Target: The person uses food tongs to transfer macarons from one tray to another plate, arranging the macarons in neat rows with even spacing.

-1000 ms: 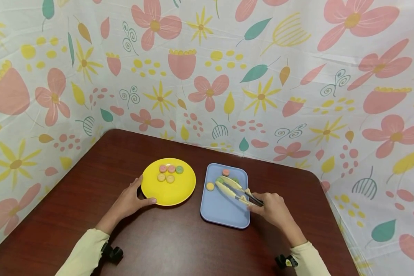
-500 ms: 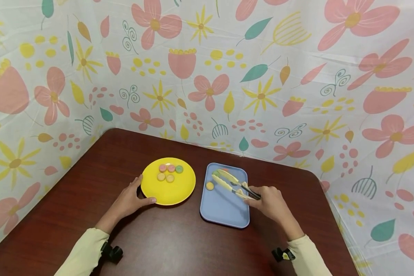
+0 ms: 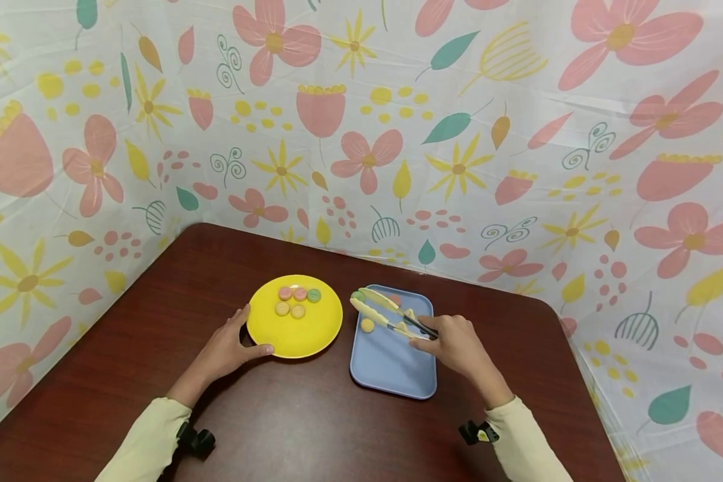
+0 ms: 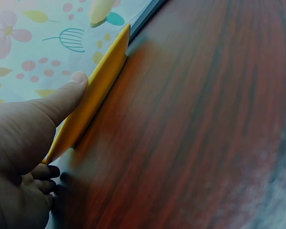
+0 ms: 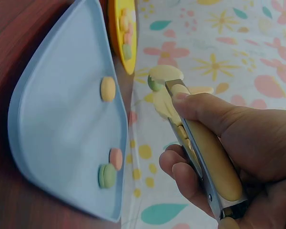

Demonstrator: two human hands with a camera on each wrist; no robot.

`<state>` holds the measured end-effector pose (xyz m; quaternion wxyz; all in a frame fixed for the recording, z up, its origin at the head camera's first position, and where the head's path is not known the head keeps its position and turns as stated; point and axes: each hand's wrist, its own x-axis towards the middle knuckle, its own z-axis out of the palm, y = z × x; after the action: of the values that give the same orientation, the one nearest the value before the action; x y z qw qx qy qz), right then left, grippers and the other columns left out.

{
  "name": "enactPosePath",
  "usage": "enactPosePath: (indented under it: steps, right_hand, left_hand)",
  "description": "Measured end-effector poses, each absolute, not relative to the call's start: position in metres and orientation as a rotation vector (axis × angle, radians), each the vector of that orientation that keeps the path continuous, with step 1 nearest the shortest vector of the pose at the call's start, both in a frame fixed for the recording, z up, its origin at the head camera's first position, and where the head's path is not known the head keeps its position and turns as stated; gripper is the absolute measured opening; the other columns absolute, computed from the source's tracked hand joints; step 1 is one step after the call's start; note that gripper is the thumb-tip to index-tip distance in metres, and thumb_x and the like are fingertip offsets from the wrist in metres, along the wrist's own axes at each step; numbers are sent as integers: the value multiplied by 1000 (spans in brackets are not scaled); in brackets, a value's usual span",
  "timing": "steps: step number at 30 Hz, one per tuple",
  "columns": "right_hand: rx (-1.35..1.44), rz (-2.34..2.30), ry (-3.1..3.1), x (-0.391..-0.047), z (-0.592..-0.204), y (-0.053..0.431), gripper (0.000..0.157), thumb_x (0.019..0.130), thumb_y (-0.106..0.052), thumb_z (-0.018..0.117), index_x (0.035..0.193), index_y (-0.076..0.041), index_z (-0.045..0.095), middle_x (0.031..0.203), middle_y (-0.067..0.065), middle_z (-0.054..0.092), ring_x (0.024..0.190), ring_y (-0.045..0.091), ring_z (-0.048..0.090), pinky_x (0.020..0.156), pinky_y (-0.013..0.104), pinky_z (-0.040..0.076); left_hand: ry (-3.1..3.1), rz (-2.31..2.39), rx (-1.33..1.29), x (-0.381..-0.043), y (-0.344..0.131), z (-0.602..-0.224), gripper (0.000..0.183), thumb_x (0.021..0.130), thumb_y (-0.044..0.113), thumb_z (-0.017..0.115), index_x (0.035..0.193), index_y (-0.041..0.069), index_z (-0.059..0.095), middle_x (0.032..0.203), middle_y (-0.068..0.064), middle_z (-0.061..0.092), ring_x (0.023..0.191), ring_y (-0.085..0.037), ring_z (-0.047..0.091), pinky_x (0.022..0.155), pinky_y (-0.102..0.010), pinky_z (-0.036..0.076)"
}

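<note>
Floral cloth (image 3: pixel 367 100) backs the dark counter (image 3: pixel 283 422). A green macaron (image 5: pixel 155 85), pinched by tongs (image 3: pixel 373 313) the right grip (image 3: pixel 460 343) holds, is raised near the far left corner of the blue tray (image 3: pixel 391 375). The left grip (image 3: pixel 225 345) holds the near left edge of the yellow plate (image 3: pixel 295 338).

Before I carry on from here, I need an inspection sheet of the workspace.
Surface: dark red-brown wood-grain table.
Job's things: yellow plate with five macarons (two pink, two pale yellow, one green); blue tray with a yellow macaron, pink macaron and green macaron; tongs gripping another green macaron, raised near the tray's plate-side edge.
Clutter: nothing seen.
Grippers: left hand holds the plate's rim; right hand holds the tongs.
Cables: nothing seen.
Surroundings: floral fabric behind the table.
</note>
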<state>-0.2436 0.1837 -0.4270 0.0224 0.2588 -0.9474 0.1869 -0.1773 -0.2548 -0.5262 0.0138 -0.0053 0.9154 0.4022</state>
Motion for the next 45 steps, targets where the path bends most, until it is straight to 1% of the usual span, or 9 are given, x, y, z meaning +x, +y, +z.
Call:
enactPosePath:
  steps: [9, 11, 20, 23, 27, 29, 33, 41, 45]
  right_hand:
    - [904, 548, -2891, -245, -428, 166, 50, 82, -30, 87, 124, -6, 75, 53, -10, 28, 49, 6, 25, 47, 22, 20]
    - [927, 530, -2879, -246, -428, 162, 43, 82, -31, 87, 117, -8, 77, 53, -10, 28, 49, 5, 25, 48, 22, 20]
    - [983, 582, -2860, -249, -433, 147, 30, 83, -30, 87, 105, -13, 77, 54, -12, 30, 49, 4, 28, 48, 23, 25]
    - [995, 592, -2860, -250, -436, 143, 35, 83, -30, 87, 111, -10, 79, 54, -12, 31, 48, 3, 27, 48, 23, 26]
    - [1004, 590, -2877, -251, -439, 137, 46, 83, -30, 87, 122, -9, 76, 54, -12, 38, 48, 3, 29, 47, 22, 29]
    - [1015, 585, -2882, -252, -439, 134, 47, 83, -31, 87, 122, -9, 76, 54, -12, 43, 48, 3, 31, 48, 22, 30]
    - [1052, 553, -2868, -254, -443, 129, 43, 82, -31, 87, 118, -9, 78, 58, -12, 52, 49, 4, 37, 49, 22, 33]
    - [1101, 484, -2826, -257, -450, 120, 39, 81, -33, 88, 111, -10, 80, 66, -9, 65, 50, 4, 42, 50, 22, 36]
    - [1122, 466, -2803, -258, -453, 116, 36, 80, -33, 88, 107, -10, 81, 67, -9, 66, 51, 5, 43, 51, 23, 36]
  left_hand:
    - [2849, 1259, -23, -177, -255, -527, 120, 81, 59, 81, 163, 0, 16, 166, -28, 17, 151, -53, 14, 115, -70, 26]
    - [2850, 1260, -19, -177, -255, -527, 120, 81, 58, 81, 163, 0, 15, 166, -29, 17, 151, -54, 14, 115, -70, 26]
    - [2855, 1256, -22, -177, -256, -528, 122, 80, 58, 82, 162, -1, 16, 166, -29, 18, 151, -54, 16, 114, -70, 27]
    - [2858, 1250, -16, -177, -256, -528, 121, 80, 59, 82, 163, -1, 16, 166, -29, 18, 150, -54, 16, 114, -71, 27]
    - [2857, 1254, -11, -177, -256, -530, 121, 80, 58, 82, 163, 0, 16, 166, -28, 18, 151, -53, 15, 114, -70, 27]
    - [2856, 1255, -7, -177, -256, -530, 121, 80, 59, 81, 163, 0, 15, 166, -29, 17, 151, -53, 15, 114, -70, 27]
    - [2851, 1260, -12, -178, -255, -529, 120, 81, 58, 82, 163, 0, 15, 166, -29, 17, 151, -53, 15, 114, -70, 27]
    - [2848, 1251, -24, -177, -255, -528, 120, 81, 57, 82, 163, 0, 15, 166, -28, 17, 151, -52, 15, 114, -70, 27]
    - [2850, 1254, -26, -178, -255, -528, 120, 81, 58, 81, 163, 0, 16, 166, -28, 17, 152, -51, 15, 115, -69, 27]
